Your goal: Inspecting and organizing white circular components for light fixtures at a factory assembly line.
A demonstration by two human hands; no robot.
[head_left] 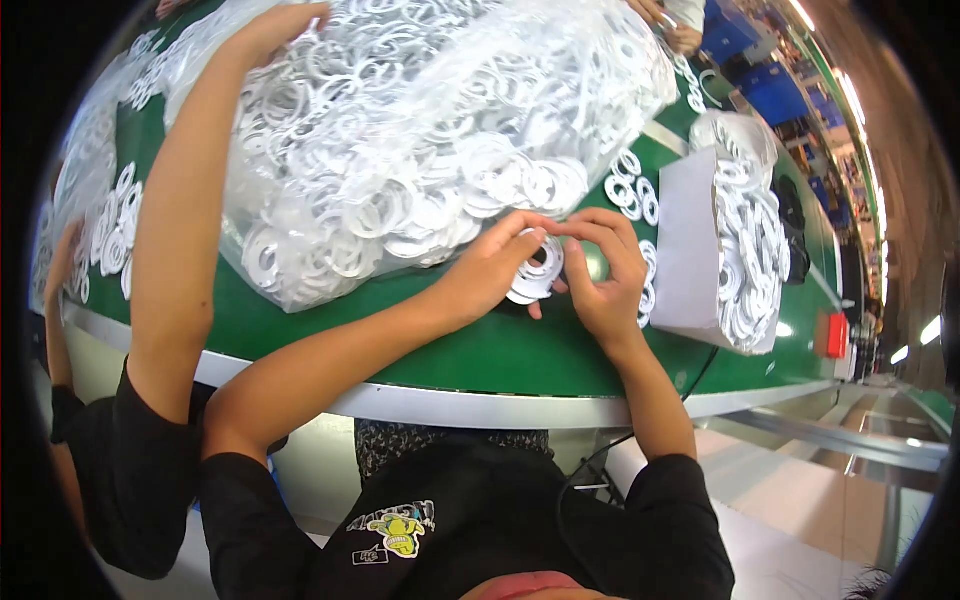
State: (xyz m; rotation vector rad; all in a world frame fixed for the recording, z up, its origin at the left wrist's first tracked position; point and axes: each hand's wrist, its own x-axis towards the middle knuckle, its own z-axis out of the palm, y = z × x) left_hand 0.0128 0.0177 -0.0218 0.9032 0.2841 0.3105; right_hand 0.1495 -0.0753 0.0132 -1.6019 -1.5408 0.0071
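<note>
My left hand [492, 268] is closed on a flat white plastic ring [524, 288], with the thumb on its upper face and a fingertip showing below it. Just right of it, my right hand [612, 272] bends its thumb and index finger together in a pinch. Its index fingertip meets my left fingertips at the ring's upper edge. Whatever lies in this pinch is hidden or too small to name. Both hands are above the green tabletop [480, 350], near its front edge.
A big clear plastic bag [300, 270] heaped with white rings lies ahead. Loose rings [630, 188] lie beside an upright white box [690, 250] full of rings at right. A co-worker's arm [185, 200] reaches over the bag from the left; another person's hands [680, 38] are at the back.
</note>
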